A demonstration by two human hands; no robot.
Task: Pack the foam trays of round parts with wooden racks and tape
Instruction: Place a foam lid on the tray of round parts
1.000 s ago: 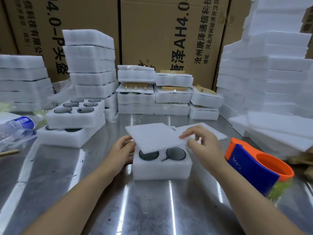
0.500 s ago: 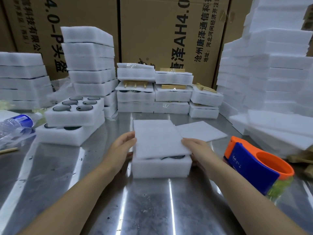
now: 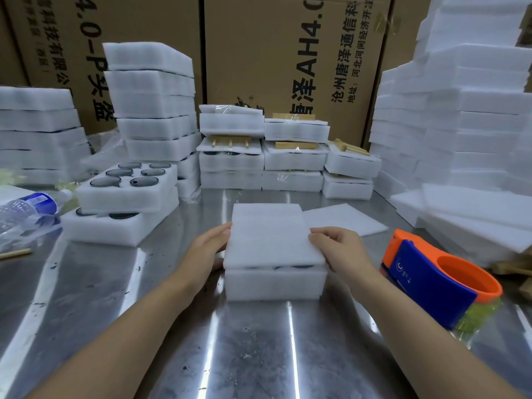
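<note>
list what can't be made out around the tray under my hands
Head view:
- Round parts in front foam tray: covered by foam sheet; only dark rims show.
- Right hand grip: pinching or just resting, unclear at sheet edge.
- Cardboard box print: cut off by top edge.

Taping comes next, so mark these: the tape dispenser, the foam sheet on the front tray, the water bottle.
tape dispenser (image 3: 431, 286), head view, on its blue side panel.
foam sheet (image 3: 270, 234), head view, middle of its top face.
water bottle (image 3: 39, 201), head view, on its blue label.
</note>
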